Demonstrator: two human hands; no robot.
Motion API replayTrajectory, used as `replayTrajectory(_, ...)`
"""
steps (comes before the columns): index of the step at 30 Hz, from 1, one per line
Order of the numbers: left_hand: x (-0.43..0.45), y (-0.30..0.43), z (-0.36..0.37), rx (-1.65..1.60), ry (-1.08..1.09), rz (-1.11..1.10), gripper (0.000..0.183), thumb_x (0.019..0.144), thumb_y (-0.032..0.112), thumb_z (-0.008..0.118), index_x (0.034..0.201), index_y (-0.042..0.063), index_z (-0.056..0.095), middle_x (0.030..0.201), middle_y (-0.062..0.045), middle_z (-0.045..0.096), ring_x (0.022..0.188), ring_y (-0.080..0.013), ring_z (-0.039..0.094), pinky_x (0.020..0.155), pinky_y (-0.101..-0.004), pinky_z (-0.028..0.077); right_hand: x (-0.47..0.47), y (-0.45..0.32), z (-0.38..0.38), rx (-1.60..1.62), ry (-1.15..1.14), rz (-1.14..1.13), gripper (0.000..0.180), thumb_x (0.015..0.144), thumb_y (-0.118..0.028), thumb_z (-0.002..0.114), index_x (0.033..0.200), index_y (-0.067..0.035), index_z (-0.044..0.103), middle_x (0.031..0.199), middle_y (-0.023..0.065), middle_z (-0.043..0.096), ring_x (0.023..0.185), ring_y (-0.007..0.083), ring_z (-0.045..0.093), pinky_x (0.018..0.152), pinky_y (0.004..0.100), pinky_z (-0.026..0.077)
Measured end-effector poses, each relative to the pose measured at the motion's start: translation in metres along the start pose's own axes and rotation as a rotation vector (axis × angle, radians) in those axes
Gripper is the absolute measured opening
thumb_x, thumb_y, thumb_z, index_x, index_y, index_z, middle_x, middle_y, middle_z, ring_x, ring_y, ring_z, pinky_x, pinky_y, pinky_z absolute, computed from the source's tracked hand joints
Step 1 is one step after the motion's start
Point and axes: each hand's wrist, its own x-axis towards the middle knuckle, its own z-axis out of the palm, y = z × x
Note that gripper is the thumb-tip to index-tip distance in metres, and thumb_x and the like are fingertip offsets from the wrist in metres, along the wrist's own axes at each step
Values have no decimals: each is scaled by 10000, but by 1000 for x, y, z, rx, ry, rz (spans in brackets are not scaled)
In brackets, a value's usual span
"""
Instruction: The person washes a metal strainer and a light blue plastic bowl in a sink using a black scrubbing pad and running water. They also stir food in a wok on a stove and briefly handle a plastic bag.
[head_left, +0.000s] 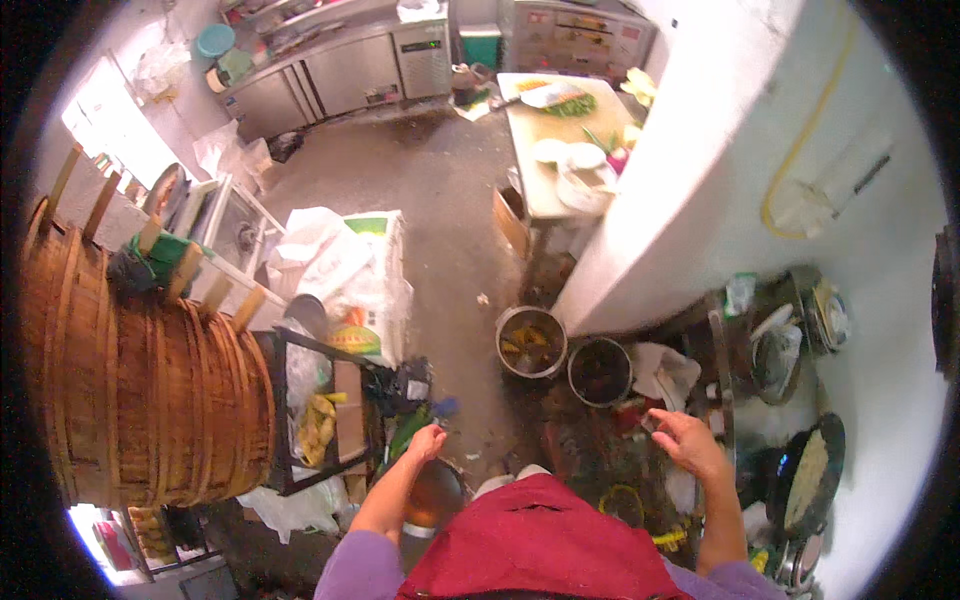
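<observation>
My left hand (427, 442) hangs on the left with its fingers curled in. Close to it are a green item (407, 433) and a round brown vessel (435, 495) on the floor; I cannot tell whether the hand touches either. On the right, my right hand (686, 448) is raised with thumb and forefinger apart. Just past its fingertips is a red object (628, 417), partly hidden. Farther ahead stand a round pot (531, 342) with yellowish pieces in it and a second pot (600, 372) with dark contents. A white cloth or bag (664, 371) lies beside that pot.
Large banded wooden tubs (150, 375) and a black metal-framed rack (322, 420) stand left. Printed sacks (375, 285) are stacked ahead of the rack. A cutting table (540, 142) holds a cleaver (551, 93), chopped greens and bowls. A wok (814, 472) stands right, beside the wall.
</observation>
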Motion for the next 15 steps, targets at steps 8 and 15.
replayTrajectory(8,129,5,-142,-325,-32,-112,338,863,292,597,1032,2,638,855,-115,682,737,-199,648,697,-325,514,186,-63,41,-42,-236,-102,399,873,-281,607,1227,-102,567,1060,169,639,975,355,609,832,432,499)
replayTrajectory(15,240,38,-304,-440,-10,-182,318,922,291,571,1099,26,578,911,-65,643,742,-147,605,627,-303,500,415,-176,31,131,-251,-406,375,893,-251,592,1227,-82,565,1025,149,646,902,331,629,782,402,510)
